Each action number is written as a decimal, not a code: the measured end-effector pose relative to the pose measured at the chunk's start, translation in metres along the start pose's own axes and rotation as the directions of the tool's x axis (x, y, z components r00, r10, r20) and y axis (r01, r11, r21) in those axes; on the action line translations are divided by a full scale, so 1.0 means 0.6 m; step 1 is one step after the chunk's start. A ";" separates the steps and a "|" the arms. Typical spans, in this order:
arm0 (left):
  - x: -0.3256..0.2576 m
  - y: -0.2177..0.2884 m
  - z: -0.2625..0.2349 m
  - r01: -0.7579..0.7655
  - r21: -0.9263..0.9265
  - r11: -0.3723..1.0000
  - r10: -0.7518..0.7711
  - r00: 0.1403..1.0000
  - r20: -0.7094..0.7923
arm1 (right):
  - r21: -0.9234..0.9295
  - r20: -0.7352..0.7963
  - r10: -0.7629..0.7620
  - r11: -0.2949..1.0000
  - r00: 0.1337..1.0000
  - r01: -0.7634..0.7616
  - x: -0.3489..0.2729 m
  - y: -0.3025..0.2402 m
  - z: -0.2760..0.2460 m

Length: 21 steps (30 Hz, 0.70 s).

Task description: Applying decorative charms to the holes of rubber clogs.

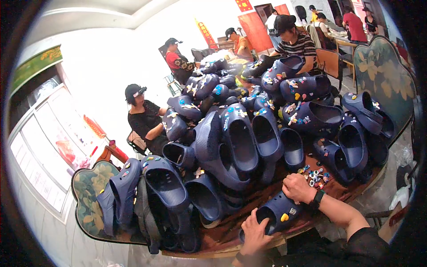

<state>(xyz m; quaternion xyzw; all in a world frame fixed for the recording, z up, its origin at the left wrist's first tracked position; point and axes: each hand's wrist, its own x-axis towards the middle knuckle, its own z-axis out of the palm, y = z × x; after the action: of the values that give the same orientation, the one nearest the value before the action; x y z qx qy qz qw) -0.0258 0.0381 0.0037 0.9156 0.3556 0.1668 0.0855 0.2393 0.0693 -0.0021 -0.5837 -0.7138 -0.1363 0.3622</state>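
My left hand point(254, 232) grips the heel end of a dark blue clog point(279, 213) lying on the wooden table point(231, 236) in front of me. The clog carries a yellow charm and a pale one on its top. My right hand point(297, 187), with a black watch on the wrist, rests curled just past the clog's toe, beside a small heap of coloured charms point(316, 175). Whether its fingers hold a charm is hidden.
A big pile of dark blue clogs point(249, 133), many with charms, covers the table. More clogs point(147, 187) sit at the left by a green patterned chair back point(89, 200). Several people in black caps sit around the far side; another patterned chair point(382, 71) stands right.
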 end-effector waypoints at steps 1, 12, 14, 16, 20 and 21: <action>0.001 0.003 -0.003 0.009 -0.005 1.000 -0.009 1.000 0.000 | -0.002 0.002 0.000 1.000 1.000 0.000 0.000 0.002 0.002; -0.003 -0.011 0.008 -0.018 -0.021 1.000 0.018 1.000 -0.017 | -0.110 -0.009 -0.056 0.992 0.998 0.054 -0.007 -0.014 -0.002; -0.004 -0.009 0.007 0.000 -0.003 1.000 0.000 0.999 0.040 | -0.124 0.014 -0.059 0.990 0.998 0.060 -0.011 -0.008 0.001; -0.003 -0.007 0.008 -0.020 -0.026 0.999 0.021 1.000 0.003 | -0.108 0.048 -0.069 0.991 0.996 0.074 -0.013 -0.008 -0.004; -0.007 -0.010 0.012 -0.007 -0.008 1.000 0.007 1.000 0.019 | 0.094 -0.022 0.034 0.995 0.999 -0.032 -0.020 -0.008 -0.015; -0.006 -0.012 0.013 -0.006 0.005 1.000 0.006 0.999 0.039 | 0.176 0.012 0.023 0.984 1.000 -0.025 -0.021 -0.003 -0.028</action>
<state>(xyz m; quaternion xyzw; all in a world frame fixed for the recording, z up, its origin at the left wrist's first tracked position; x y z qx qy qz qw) -0.0298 0.0405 -0.0061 0.9200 0.3515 0.1482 0.0895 0.2446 0.0490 0.0015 -0.5585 -0.7178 -0.0654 0.4106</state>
